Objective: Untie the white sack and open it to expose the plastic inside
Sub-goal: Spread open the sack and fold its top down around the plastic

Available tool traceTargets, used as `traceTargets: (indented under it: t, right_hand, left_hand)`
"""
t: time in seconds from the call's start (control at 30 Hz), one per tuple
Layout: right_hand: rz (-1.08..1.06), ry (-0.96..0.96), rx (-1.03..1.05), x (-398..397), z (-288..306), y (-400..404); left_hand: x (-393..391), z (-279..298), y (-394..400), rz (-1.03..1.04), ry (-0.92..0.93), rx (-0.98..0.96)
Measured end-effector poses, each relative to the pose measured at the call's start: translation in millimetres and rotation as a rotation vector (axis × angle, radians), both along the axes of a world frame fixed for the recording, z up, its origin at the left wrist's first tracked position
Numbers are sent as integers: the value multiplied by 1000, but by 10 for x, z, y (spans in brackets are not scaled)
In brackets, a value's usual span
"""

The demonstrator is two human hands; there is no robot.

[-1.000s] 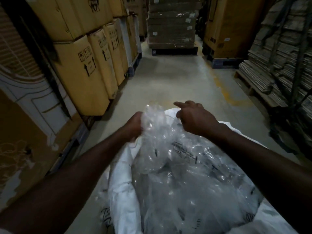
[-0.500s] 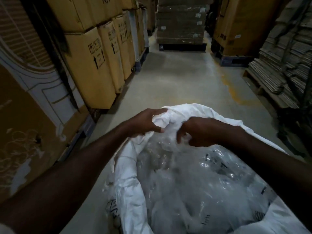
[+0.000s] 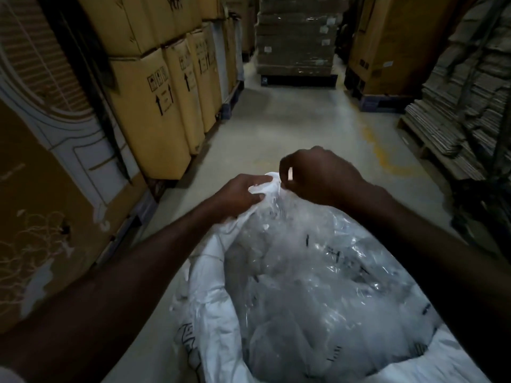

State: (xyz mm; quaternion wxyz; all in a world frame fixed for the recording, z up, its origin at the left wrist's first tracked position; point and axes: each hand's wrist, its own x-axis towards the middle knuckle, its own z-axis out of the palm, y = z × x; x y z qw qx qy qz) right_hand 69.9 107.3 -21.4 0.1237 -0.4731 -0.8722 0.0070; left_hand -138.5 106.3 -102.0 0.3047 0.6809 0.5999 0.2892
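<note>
The white woven sack (image 3: 218, 308) stands on the pale concrete floor (image 3: 290, 128) in the near middle of the aisle, its mouth already rolled down so that the clear crinkled plastic liner (image 3: 318, 286) bulges out of it. That plastic fills most of the opening and rises to a gathered neck at the far side, where both hands meet.

The left hand (image 3: 240, 193) is closed around a bunched fold of white sack cloth and plastic at that neck, fingers curled over it from the left. This looks like an anchoring grip, keeping the material taut so the other hand has something to work against.

The right hand (image 3: 320, 175) sits just beside it on the right and slightly farther off, narrowed to a pinch. A small pale strip shows between thumb and finger; whether it is a tie, a tag or a scrap of the sack's edge is too small to tell. It seems to be picking at or drawing away whatever closes the neck.

Judged from how things lie, the sack is largely open and the plastic exposed; only the far rim still needs freeing.

Tall brown cardboard cartons (image 3: 154, 111) line the left side of the aisle, and flattened cardboard stacks (image 3: 453, 106) fill the right.
</note>
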Motion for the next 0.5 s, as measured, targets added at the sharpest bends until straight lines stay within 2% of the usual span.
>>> traceTargets:
  t: [0.13,0.17,0.27,0.3,0.33,0.4,0.47,0.5]
  right_hand:
    - [-65,-558,-626,-246,-90,68]
    - [-79,-591,-594,-257,-136,83]
    - [-31,-311,17,-212,-267,156]
    - [29,-242,114,-213,-333,191]
    - [74,-209,137,-218,-400,238]
    - [121,-271,58,-244,-527,347]
    - [164,-287,-33,-264,-682,415]
    - [190,-221,-68,-273,-757,439]
  left_hand:
    - [36,-30,-4,86,-117,70]
    - [21,-39,15,89,-159,40]
    - [-87,-66,121,53,-327,-164]
    - [-129,-69,154,23,-401,-245]
    - [-150,-76,179,-2,-472,-316]
    - [-148,-107,212,-18,-575,-391]
    - [-135,-154,205,13,-635,-399]
    - [-131,-174,191,44,-648,-375]
